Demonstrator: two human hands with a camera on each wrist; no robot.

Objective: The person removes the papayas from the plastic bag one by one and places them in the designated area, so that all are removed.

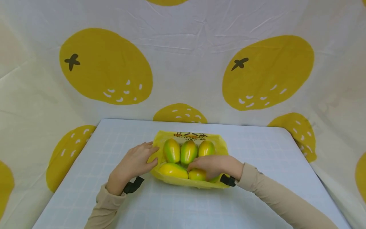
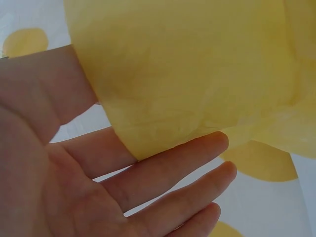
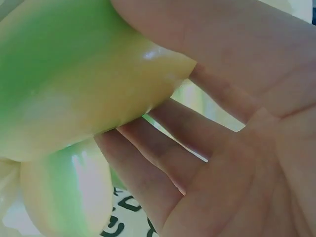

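Several yellow-green mangoes, one of them a back-row mango (image 1: 188, 152), lie in a shallow yellow thin-walled container (image 1: 158, 136) with dark print. My right hand (image 1: 213, 163) reaches over the front right part and grips a mango (image 3: 74, 79), thumb on one side and fingers on the other. Another mango (image 3: 66, 192) shows beyond it in the right wrist view. At the container's left rim is my left hand (image 1: 138, 160), its fingers fairly straight and spread. In the left wrist view, the yellow wall hides its thumb tip and index fingertip.
Beneath the container is a pale checked tabletop (image 1: 114, 143). A white cloth (image 1: 188, 70) printed with big yellow fruits hangs behind and along both sides. Dark straps (image 1: 133, 185) sit at the wrists.
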